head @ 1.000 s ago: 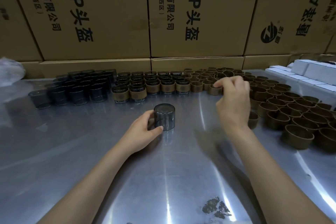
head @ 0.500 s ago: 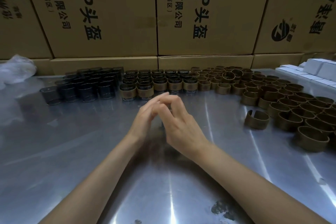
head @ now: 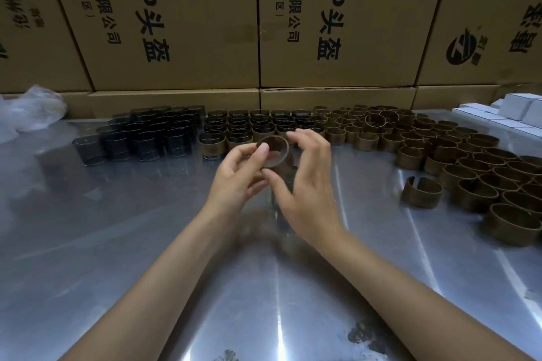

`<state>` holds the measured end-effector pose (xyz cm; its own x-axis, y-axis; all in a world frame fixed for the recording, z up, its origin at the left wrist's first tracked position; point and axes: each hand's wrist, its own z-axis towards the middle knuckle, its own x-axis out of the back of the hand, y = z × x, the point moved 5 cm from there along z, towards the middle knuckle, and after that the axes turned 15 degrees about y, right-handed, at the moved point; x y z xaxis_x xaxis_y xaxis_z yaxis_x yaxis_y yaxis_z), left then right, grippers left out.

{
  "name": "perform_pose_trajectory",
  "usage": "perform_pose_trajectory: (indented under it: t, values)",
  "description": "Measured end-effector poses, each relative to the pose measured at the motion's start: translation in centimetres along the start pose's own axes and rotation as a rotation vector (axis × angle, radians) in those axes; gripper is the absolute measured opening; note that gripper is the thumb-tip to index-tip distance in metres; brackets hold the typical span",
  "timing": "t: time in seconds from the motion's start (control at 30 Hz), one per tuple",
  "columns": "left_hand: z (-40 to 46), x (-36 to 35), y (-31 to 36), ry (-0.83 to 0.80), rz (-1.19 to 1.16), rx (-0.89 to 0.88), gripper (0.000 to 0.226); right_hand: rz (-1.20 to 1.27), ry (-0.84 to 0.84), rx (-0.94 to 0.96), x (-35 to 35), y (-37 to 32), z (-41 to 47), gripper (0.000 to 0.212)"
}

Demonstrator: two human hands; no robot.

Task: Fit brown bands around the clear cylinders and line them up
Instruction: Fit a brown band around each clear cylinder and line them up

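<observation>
Brown band (head: 274, 151), tilted, is held above the steel surface (head: 117, 243): the left hand (head: 237, 179) pinches its near rim, and the right hand (head: 305, 182) curls its fingers (head: 302, 138) round its far side. Bare clear cylinders (head: 140, 138) stand back left, banded cylinders (head: 252, 126) behind the hands, loose bands (head: 469, 173) to the right.

A shiny metal worktop (head: 117, 243) streaked with light glare — stacked cardboard cartons (head: 181, 23) with black print wall off the back; small white boxes (head: 516, 111) far right.

One head-worn view looks forward and down, close over the metal table (head: 117, 243)
</observation>
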<state>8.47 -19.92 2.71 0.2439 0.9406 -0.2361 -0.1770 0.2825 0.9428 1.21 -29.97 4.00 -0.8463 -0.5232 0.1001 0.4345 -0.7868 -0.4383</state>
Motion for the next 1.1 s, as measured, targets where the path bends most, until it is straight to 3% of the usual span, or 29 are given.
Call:
perform_pose_trajectory:
  t: [0.1, 0.2, 0.37, 0.57, 0.7, 0.83, 1.1]
  values:
    - [0.1, 0.0, -0.3, 0.088, -0.025, -0.021, 0.044, 0.057, -0.098, -0.196, 0.1, 1.7, -0.1, 0.051]
    - [-0.2, 0.0, -0.2, 0.162, 0.104, -0.177, 0.033, 0.135, -0.204, -0.3, -0.4, 2.2, -0.6, 0.049]
    - [-1.3, -1.6, -0.3, 0.051, 0.362, -0.411, 0.028, 0.182, -0.196, -0.343, -0.8, 2.1, -0.5, 0.041]
    - [-1.1, -1.8, -0.7, -0.011, 0.366, -0.409, 0.03, 0.219, -0.129, -0.442, -0.6, 2.8, 0.0, 0.018]
    - [-1.0, -1.6, -1.7, 0.066, 0.363, -0.329, 0.025, 0.204, -0.18, -0.382, -0.9, 2.4, -0.4, 0.027]
    - [-0.5, -1.6, -2.4, 0.037, 0.356, -0.262, 0.034, 0.139, -0.158, -0.334, -0.9, 3.1, -0.4, 0.02]
    - [-0.6, -2.3, -3.5, -0.109, 0.427, -0.126, 0.028, 0.149, -0.115, -0.549, -0.9, 5.4, -0.7, 0.028]
